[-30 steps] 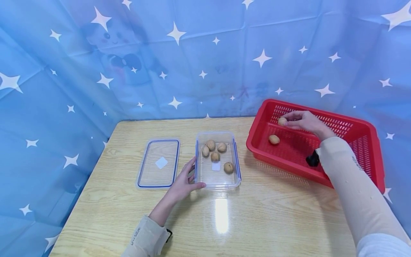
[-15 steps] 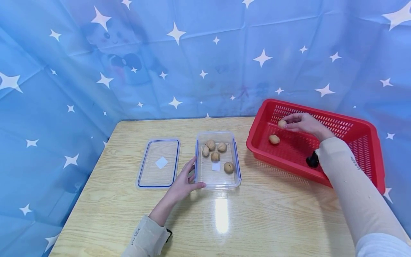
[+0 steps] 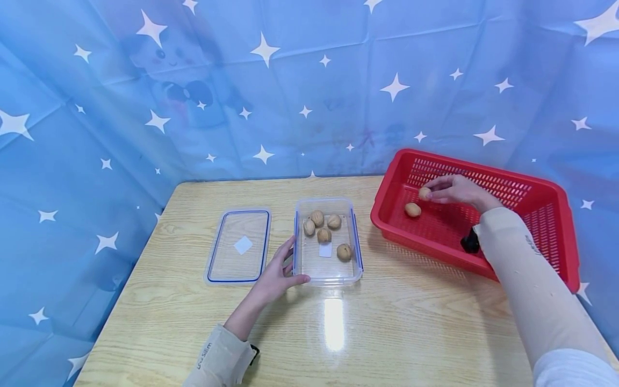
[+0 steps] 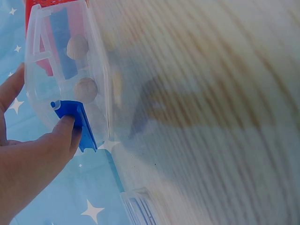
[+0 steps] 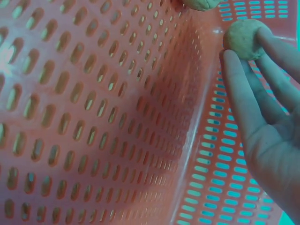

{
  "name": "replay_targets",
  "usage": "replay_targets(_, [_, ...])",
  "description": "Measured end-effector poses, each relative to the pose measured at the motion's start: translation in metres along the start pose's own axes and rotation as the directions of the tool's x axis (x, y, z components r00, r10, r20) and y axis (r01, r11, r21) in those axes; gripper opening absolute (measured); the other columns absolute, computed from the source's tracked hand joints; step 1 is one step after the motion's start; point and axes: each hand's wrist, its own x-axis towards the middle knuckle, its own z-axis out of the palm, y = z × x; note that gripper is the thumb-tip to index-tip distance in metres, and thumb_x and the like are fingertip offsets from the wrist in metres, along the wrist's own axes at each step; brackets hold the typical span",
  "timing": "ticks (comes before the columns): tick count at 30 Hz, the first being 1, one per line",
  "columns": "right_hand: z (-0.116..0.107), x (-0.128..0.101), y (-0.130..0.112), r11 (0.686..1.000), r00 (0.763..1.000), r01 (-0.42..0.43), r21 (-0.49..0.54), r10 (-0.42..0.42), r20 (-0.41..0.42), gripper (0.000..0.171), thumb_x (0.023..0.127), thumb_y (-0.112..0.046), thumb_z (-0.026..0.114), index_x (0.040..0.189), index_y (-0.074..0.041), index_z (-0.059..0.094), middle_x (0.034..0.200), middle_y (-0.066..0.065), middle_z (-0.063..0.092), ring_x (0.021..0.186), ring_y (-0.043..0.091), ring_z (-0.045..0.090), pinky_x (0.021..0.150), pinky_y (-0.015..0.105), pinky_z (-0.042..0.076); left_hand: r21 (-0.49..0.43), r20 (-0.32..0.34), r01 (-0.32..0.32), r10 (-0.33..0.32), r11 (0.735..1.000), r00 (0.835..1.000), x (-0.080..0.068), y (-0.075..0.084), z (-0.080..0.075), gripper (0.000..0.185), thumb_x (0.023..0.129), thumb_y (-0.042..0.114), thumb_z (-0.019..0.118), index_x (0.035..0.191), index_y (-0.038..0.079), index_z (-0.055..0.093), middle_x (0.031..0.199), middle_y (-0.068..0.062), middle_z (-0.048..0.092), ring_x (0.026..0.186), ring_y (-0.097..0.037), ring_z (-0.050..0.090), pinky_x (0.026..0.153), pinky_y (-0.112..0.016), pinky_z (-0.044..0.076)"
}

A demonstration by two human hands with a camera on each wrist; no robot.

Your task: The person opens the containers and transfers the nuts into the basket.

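My right hand (image 3: 456, 191) pinches a walnut (image 3: 424, 194) between thumb and fingertips, inside the red plastic basket (image 3: 435, 236). Below it, on the basket floor, lies a second walnut (image 3: 412, 209). The right wrist view shows the pinched walnut (image 5: 239, 41) close to the slotted basket wall. My left hand (image 3: 273, 277) holds the near left corner of a clear plastic container (image 3: 314, 269), thumb at the front and fingers along the side. In the left wrist view a digit presses on its blue latch (image 4: 77, 123). Several walnuts (image 3: 324, 235) lie in the container, beside a white paper square (image 3: 325, 249).
A clear lid (image 3: 227, 258) with a blue seal lies flat on the wooden table (image 3: 387, 328), left of the container. Behind the table hangs a blue curtain (image 3: 338, 80) with white stars. The basket's raised rim surrounds my right hand.
My right hand has lowered slightly in the basket with the walnut, which now appears nearer to the other walnut. The left hand and container have stayed in place.
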Motion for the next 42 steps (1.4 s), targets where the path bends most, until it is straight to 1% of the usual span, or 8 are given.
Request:
replay_targets(5, [-0.0004,0.0006,0.0035,0.998,0.999,0.011,-0.062,-0.009,0.036,0.058,0.095,-0.028,0.067,0.142,0.001,0.050,0.141,0.027,0.051,0.123,0.033,0.051,0.099,0.044,0.059,0.001,0.004,-0.003,0.003,1.000,1.000,0.0000,-0.0003,-0.0006,0.101,0.084,0.000,0.076,0.161,0.009,0.011,0.163,-0.025,0.018,0.151,-0.043,0.022,0.124,-0.050,0.030])
replay_targets(8, [-0.0010,0.0011,0.0052,0.997,0.998,0.015,-0.078,-0.010,0.063,0.058,0.095,-0.028,0.067,0.142,0.000,0.050,0.140,0.026,0.052,0.121,0.029,0.052,0.096,0.038,0.060,0.007,0.006,-0.004,0.004,1.000,1.000,-0.0002,-0.0001,-0.0010,0.102,0.084,0.000,0.076,0.161,0.009,0.010,0.163,-0.025,0.018,0.151,-0.042,0.022,0.124,-0.049,0.030])
replay_targets(14, [-0.0001,0.0031,0.0078,1.000,0.992,-0.010,0.004,0.009,0.123,0.055,0.097,-0.024,0.065,0.141,0.005,0.049,0.132,0.021,0.060,0.105,0.012,0.065,0.096,0.037,0.061,0.014,0.005,-0.003,0.002,1.000,1.000,-0.0012,0.0004,-0.0012,0.102,0.084,0.001,0.076,0.161,0.010,0.010,0.164,-0.024,0.018,0.152,-0.041,0.022,0.124,-0.049,0.030])
replay_targets(16, [0.0007,0.0031,0.0084,1.000,0.990,-0.015,0.018,0.013,0.138,0.055,0.097,-0.023,0.065,0.141,0.006,0.048,0.132,0.021,0.060,0.105,0.012,0.066,0.097,0.039,0.060,0.012,0.003,-0.005,0.005,1.000,1.000,-0.0013,0.0005,-0.0012,0.102,0.084,0.002,0.076,0.161,0.010,0.011,0.164,-0.024,0.017,0.152,-0.042,0.022,0.124,-0.050,0.030])
replay_targets(24, [0.0028,0.0024,0.0100,0.999,0.982,-0.042,0.035,0.035,0.186,0.060,0.095,-0.023,0.067,0.143,0.006,0.046,0.139,0.028,0.054,0.118,0.032,0.066,0.099,0.045,0.058,0.002,-0.001,-0.004,0.004,1.000,1.000,-0.0013,-0.0001,-0.0003,0.101,0.084,0.001,0.076,0.161,0.010,0.011,0.164,-0.025,0.016,0.152,-0.042,0.021,0.124,-0.048,0.030])
replay_targets(32, [0.0033,0.0009,0.0082,0.998,0.980,-0.045,0.040,0.036,0.198,0.058,0.096,-0.022,0.065,0.143,0.007,0.046,0.139,0.029,0.053,0.119,0.031,0.065,0.099,0.044,0.058,0.002,0.003,-0.014,0.014,1.000,1.000,-0.0011,-0.0005,0.0001,0.101,0.083,0.000,0.076,0.161,0.009,0.011,0.164,-0.026,0.017,0.151,-0.043,0.022,0.124,-0.049,0.030])
replay_targets(37, [0.0028,0.0003,0.0075,0.998,0.979,-0.046,0.041,0.037,0.202,0.058,0.097,-0.021,0.065,0.144,0.007,0.045,0.141,0.029,0.052,0.121,0.033,0.064,0.100,0.045,0.057,0.002,-0.004,0.005,-0.005,1.000,1.000,-0.0024,0.0017,0.0005,0.101,0.084,0.001,0.076,0.161,0.010,0.012,0.164,-0.024,0.019,0.151,-0.041,0.023,0.124,-0.049,0.030])
replay_targets(42, [0.0012,0.0017,0.0104,0.996,0.980,-0.054,0.066,0.040,0.193,0.060,0.097,-0.021,0.065,0.145,0.008,0.043,0.142,0.030,0.050,0.114,0.021,0.065,0.100,0.044,0.057,0.000,-0.013,0.004,-0.004,1.000,1.000,-0.0021,0.0019,0.0011,0.099,0.084,0.001,0.076,0.161,0.010,0.013,0.164,-0.024,0.019,0.151,-0.042,0.023,0.124,-0.051,0.030])
